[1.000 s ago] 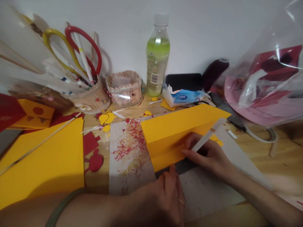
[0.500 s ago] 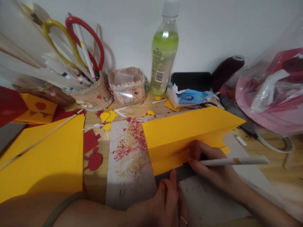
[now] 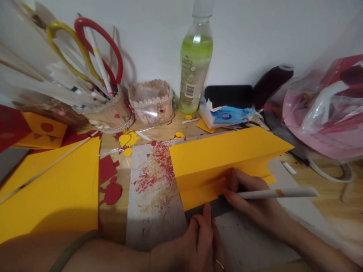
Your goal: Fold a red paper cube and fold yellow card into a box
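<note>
Pen swung down rightward, R hand pinching it at near edge of card (axis L-R), L hand bunched on strip.

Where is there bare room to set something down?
Bare wood shows at right, between the right forearm and white cable. Crowded: back, with bottle and blue packet; centre, with folded yellow card; left, with yellow sheets.

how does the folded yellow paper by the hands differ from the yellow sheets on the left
The folded yellow paper is bent along a crease, while the yellow sheets look flat. The folded yellow paper has the right hand at its near side; the yellow sheets have a thin stick across them. Both are strong yellow.
</note>
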